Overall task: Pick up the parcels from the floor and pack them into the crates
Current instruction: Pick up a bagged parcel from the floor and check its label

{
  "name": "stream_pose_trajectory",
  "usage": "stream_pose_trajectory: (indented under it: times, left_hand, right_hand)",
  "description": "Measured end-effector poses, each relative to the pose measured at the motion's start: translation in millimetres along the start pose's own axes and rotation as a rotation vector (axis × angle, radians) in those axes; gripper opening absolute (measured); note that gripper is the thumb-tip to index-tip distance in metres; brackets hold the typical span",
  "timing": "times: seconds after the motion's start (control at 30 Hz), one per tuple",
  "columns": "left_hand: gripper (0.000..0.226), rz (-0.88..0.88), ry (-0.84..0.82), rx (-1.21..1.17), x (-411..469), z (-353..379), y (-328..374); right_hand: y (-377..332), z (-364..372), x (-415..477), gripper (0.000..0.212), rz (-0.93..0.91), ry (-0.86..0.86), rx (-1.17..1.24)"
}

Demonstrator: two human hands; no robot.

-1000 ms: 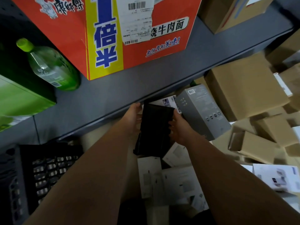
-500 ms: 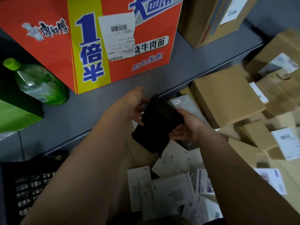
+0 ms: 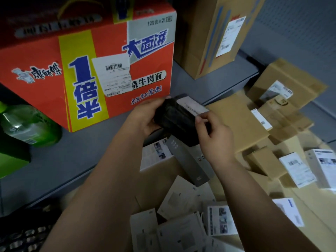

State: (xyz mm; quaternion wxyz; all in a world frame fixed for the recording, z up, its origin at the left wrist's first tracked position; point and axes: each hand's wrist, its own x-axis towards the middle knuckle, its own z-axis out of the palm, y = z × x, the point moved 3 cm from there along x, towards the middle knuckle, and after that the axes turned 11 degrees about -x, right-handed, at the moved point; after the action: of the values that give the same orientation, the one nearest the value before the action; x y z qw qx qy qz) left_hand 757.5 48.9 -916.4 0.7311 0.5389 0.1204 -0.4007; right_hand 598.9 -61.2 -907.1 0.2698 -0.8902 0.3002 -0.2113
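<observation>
A black parcel (image 3: 174,119) with a white label on its top end is held up in front of the grey shelf. My left hand (image 3: 143,119) grips its left side, fingers curled round it. My right hand (image 3: 212,135) holds its right side, thumb and fingers pinching near the label. Below lie many parcels on the floor: a grey box (image 3: 189,162), small white boxes (image 3: 181,231) and brown cardboard boxes (image 3: 240,119). The black crate (image 3: 23,237) shows at the bottom left corner, under the shelf.
A grey shelf (image 3: 87,159) carries a big red noodle carton (image 3: 91,75), a green bottle (image 3: 31,124) and a tall brown carton (image 3: 214,31). More brown and white parcels (image 3: 296,168) pile up at the right.
Both hands have lifted the black parcel higher and turned it, so its white label now faces up. The view has tilted upward and shows more of the shelf.
</observation>
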Motion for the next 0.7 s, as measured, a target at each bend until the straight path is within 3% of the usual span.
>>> stream_pose_trajectory:
  times: [0.1,0.23,0.33,0.4,0.47,0.57,0.63,0.7]
  left_hand:
    - [0.020,-0.045,-0.170,0.001,-4.3,2.2,2.0]
    - [0.032,-0.085,-0.213,0.062,-1.7,-2.4,-4.2]
    - [0.072,-0.085,-0.218,0.063,5.1,-5.1,-11.8]
    - [0.087,-0.067,-0.230,0.025,9.5,-5.3,-15.1]
    - [0.082,-0.018,-0.166,-0.027,10.1,-7.2,-17.4]
    - [0.061,0.032,-0.099,-0.108,3.5,-5.3,-29.2]
    - [0.058,0.041,-0.057,-0.149,-9.2,-1.5,-44.1]
    - [0.055,0.043,-0.032,-0.185,-27.7,-0.2,-61.1]
  right_hand:
    - [9.6,-1.1,-7.8,0.045,-0.096,0.050,-0.003]
    - [21.6,-0.8,-10.6,0.051,-0.071,-0.023,0.046]
    - [25.7,1.0,-8.3,0.059,-0.020,-0.073,0.102]
    - [26.1,3.0,-5.3,0.064,-0.012,-0.074,0.187]
    - [25.2,5.8,-1.6,0.065,0.038,-0.059,0.330]
    - [22.7,10.0,-4.1,0.055,0.354,-0.059,0.624]
    - [26.9,5.2,-12.5,0.046,0.514,-0.143,0.687]
    - [29.7,-9.9,-27.1,0.048,0.552,-0.246,0.702]
